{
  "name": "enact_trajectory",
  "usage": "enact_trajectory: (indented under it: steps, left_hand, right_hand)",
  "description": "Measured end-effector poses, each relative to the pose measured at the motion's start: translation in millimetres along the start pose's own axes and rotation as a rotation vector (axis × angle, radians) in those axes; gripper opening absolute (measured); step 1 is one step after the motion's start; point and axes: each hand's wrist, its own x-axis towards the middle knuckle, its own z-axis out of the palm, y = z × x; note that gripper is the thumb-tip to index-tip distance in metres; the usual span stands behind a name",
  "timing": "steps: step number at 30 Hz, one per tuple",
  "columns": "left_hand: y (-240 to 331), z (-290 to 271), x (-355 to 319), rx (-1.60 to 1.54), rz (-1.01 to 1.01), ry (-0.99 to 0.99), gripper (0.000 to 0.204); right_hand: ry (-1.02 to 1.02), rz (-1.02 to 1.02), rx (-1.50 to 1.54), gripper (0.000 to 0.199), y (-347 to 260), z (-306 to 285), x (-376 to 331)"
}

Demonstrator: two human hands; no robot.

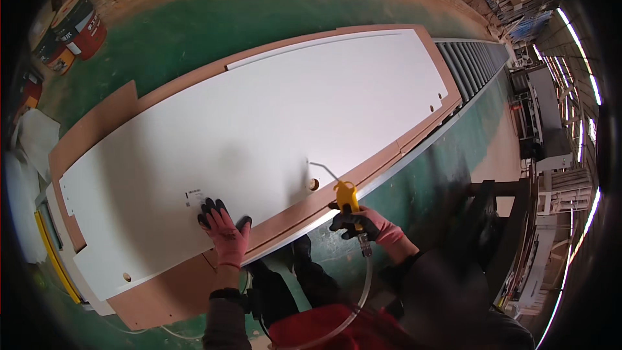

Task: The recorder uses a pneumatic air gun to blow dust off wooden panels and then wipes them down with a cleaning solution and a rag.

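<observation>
A large white panel with several round holes lies on brown boards. My left hand, in a pink glove with black fingertips, rests flat on the panel with its fingers spread, beside a small printed label. In my right hand, gloved the same way, is a yellow air blow gun. Its thin bent metal nozzle points left over the panel, near a round hole. From the gun's lower end a clear hose curves down toward my body.
A roller conveyor extends beyond the panel's far right end. Paint-like buckets stand on the green floor at the far left. A dark frame is on my right, and a yellow-edged part sits by the panel's left end.
</observation>
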Motion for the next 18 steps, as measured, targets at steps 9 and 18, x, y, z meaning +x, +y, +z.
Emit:
enact_trajectory:
  steps: [9,18]
  left_hand:
    - [11.9,-10.1,-17.8,-0.058,-0.027,-0.105,0.102]
    - [29.7,14.6,-76.9,0.051,-0.007,-0.066,0.088]
  right_hand:
    - [0.023,0.121,0.067,0.055,40.0,-19.1,-42.2]
    - [0.314,-0.521,0.348,0.057,36.6,-100.5,-85.0]
